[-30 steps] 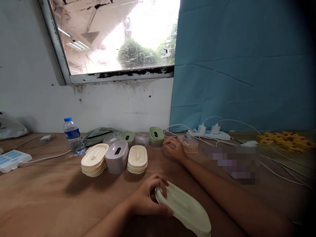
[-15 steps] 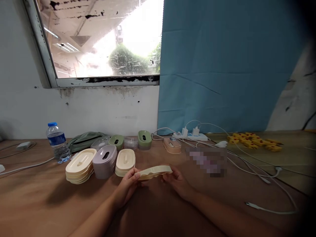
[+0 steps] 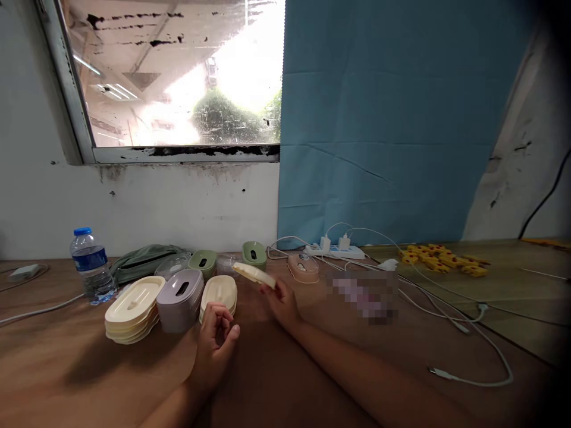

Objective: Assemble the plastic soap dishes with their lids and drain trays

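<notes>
My right hand (image 3: 282,302) grips one end of a cream lid (image 3: 254,274), which is tilted and held above the table. My left hand (image 3: 215,342) holds nothing; its fingers are loosely curled and the thumb stands apart. Just beyond that hand is a short stack of cream lids (image 3: 220,290), partly covered by its fingers. A taller stack of cream lids (image 3: 136,300) stands farther left. Between the two stacks sit lilac boxes (image 3: 181,297) with a dark slot in the top.
Green slotted boxes (image 3: 254,254) and clear plastic containers (image 3: 173,266) stand near the wall. A water bottle (image 3: 91,267) is at left beside a green pouch (image 3: 149,261). A peach box (image 3: 303,268), a power strip (image 3: 334,252), white cables (image 3: 446,303) and yellow pieces (image 3: 441,260) lie to the right.
My left hand has let go of the cream lid and moved left and nearer to me. My right hand has raised the lid and carried it left, turning it. The view has shifted slightly.
</notes>
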A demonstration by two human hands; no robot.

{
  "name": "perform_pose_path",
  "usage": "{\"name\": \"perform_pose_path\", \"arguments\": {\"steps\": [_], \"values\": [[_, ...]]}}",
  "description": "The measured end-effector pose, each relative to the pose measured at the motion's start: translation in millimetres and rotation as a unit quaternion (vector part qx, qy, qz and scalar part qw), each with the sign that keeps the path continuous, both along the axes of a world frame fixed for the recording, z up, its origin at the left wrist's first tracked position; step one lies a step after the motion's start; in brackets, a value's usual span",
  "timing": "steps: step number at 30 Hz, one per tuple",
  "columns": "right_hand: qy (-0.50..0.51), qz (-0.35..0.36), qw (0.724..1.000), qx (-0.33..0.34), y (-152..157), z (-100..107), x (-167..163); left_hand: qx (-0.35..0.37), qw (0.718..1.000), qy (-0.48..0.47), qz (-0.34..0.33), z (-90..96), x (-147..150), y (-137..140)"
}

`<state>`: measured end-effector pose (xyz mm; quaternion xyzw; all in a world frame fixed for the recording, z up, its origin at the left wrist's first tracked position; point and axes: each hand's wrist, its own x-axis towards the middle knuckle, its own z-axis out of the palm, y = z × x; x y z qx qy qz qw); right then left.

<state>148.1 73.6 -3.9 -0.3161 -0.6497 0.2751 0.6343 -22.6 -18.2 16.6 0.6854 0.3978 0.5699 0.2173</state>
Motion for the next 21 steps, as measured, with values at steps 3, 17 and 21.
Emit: {"name": "perform_pose_path", "arguments": {"steps": [3,17,21], "values": [[-0.070,-0.006,0.996,0.055,6.2,0.9,-26.0,0.084,0.993,0.059,0.062,0.0,-3.3,0.7],[-0.335,0.017,0.931,0.143,-6.5,7.0,-52.6,0.140,0.960,0.206,0.131,-4.7,-37.2,37.6],[-0.375,-0.013,0.915,0.149,-9.4,6.8,-51.5,0.084,0.962,0.238,0.109,-6.9,-35.4,40.8]]}}
